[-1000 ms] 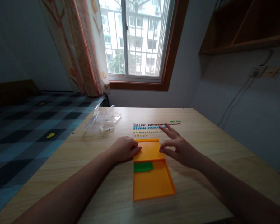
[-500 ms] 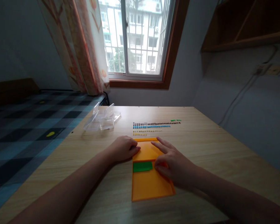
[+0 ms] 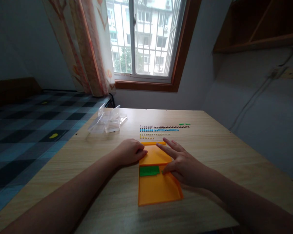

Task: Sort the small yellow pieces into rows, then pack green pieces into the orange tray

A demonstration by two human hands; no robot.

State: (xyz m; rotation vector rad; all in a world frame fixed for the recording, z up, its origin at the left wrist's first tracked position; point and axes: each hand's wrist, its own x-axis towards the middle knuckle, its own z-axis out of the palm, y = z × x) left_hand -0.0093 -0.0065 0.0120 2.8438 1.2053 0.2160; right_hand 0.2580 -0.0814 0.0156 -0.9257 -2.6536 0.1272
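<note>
A shallow orange plastic tray, split by a crosswise ridge, lies on the table in front of me. My left hand is closed at its upper left edge, thumb over the rim and the other fingers curled. Several thin green strips lie side by side just below the ridge. Over the tray's right side is my right hand; its thumb and forefinger come together at a small green piece, while the other fingers stretch forward. Part of the thumb is hidden.
Beyond the tray, small dark pieces, blue pieces and yellow pieces lie in rows. Small green pieces are behind them. Clear plastic boxes stand open at the table's back left. A bed adjoins on the left.
The view has tilted slightly down. My right forefinger has shifted, and a small green piece now shows at its tip. My left hand keeps its place on the tray.
</note>
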